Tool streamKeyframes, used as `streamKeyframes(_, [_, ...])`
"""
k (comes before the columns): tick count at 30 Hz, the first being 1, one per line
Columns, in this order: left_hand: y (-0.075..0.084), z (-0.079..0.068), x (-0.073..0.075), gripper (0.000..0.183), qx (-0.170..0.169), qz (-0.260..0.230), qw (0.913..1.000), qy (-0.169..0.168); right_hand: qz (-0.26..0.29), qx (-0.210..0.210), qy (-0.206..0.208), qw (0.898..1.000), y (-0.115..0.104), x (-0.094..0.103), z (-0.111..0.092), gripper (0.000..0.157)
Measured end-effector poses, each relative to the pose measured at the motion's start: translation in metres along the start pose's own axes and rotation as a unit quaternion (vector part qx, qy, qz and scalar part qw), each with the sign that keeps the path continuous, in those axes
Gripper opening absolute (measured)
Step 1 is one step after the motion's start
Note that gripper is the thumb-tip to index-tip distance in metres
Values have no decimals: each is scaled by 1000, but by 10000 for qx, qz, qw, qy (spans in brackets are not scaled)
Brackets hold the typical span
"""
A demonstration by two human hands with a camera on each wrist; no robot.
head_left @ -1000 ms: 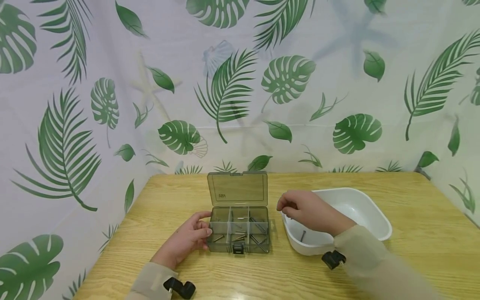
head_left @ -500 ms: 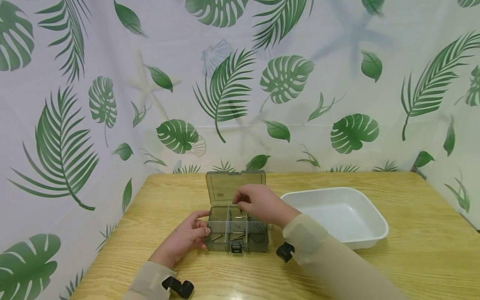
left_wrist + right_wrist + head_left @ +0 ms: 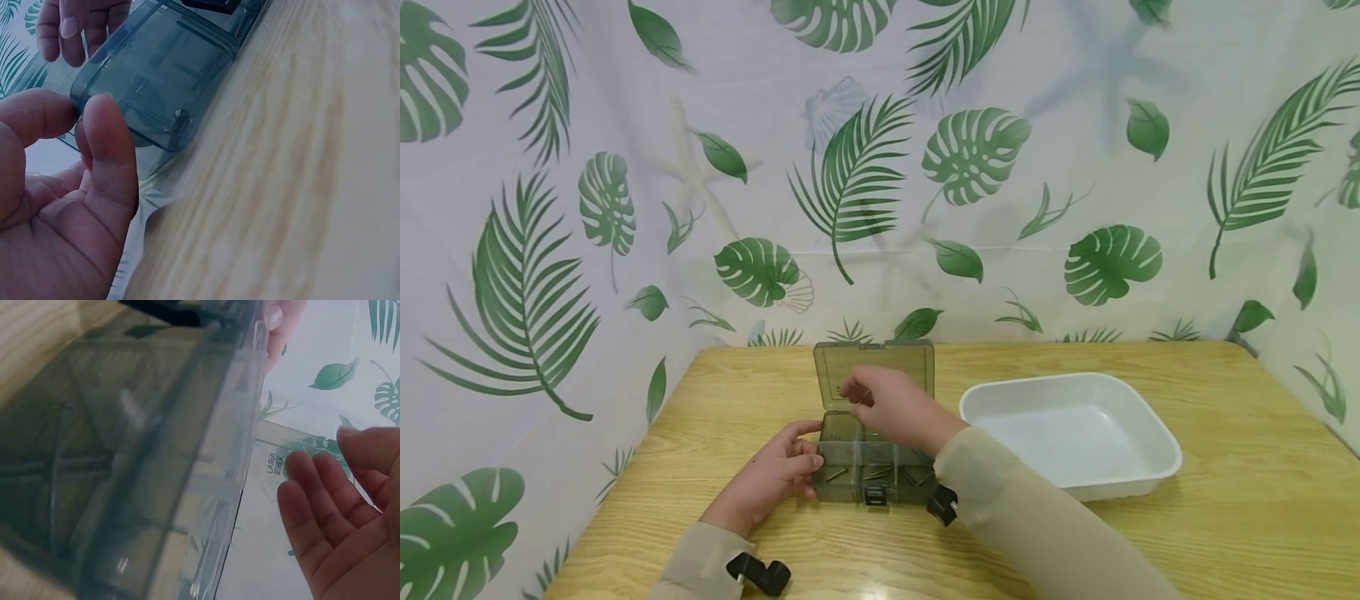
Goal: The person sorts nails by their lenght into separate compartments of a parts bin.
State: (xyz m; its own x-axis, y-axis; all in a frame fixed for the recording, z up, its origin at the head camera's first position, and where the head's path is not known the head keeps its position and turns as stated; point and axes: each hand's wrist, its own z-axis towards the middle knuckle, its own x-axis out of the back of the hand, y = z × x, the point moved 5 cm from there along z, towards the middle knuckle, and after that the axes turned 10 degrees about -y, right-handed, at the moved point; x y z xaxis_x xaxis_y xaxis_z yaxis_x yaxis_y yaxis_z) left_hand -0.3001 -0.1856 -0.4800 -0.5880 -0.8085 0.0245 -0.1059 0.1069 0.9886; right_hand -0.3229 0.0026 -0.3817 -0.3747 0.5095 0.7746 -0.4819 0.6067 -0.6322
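A smoky see-through compartment box [image 3: 910, 494] stands on the table, its hinged lid [image 3: 828, 375] raised at the back. Several screws [image 3: 837, 474] lie in its front compartments. My left hand [image 3: 775, 475] grips the left side of the box, thumb at the front corner in the left wrist view. Over the back compartments, in front of the lid, is my right hand [image 3: 898, 408]. Its fingers [image 3: 300, 481] are loosely bent in the right wrist view, and no object shows between them. The back right compartments are partly hidden behind that hand.
A white plastic tray [image 3: 1082, 442] stands on the wooden table [image 3: 745, 383], right of the box. The right sleeve [image 3: 1000, 487] covers its near left corner. A leaf-patterned sheet [image 3: 865, 300] hangs behind and at the sides.
My right hand has moved left from over the tray to over the box. A screw seen earlier in the tray's near left part is no longer in view. The left hand stays put.
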Motion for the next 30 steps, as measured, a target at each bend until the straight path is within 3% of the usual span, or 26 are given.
streamKeyframes(17, [-1,1,1,62,10,-7,10000,38,-715,-222,-31,9972,20,28,-46,33])
streamKeyframes(30, [-1,0,2,63,-8,-42,10000,35,-769,-487,-106,9958,68,48,-93,32])
